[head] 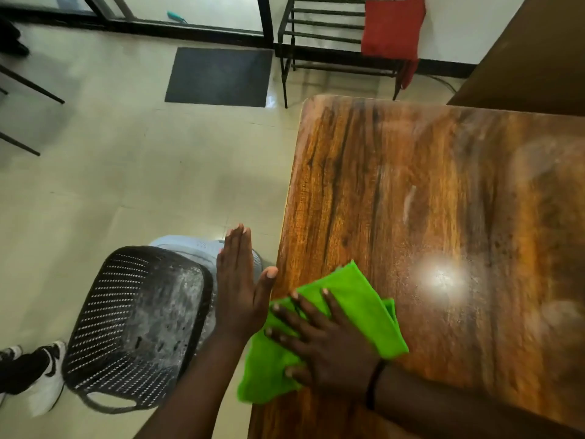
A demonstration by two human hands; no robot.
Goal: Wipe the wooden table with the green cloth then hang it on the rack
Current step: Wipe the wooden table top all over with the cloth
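Pale tiled floor (pixel 126 172), dark doormat (pixel 218 77), black perforated basket (pixel 136 324), white wall (pixel 459 20), glare off polished wood.

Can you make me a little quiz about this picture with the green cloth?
1. True or false: the green cloth hangs partly over the edge of the wooden table.
2. Which hand presses flat on the cloth: A) the left hand or B) the right hand?
3. What colour is the cloth already hanging on the rack?

Key
1. True. Its left part sticks out past the table edge.
2. B. The left hand is held open beside the table edge, above the black basket.
3. Red: the red cloth.
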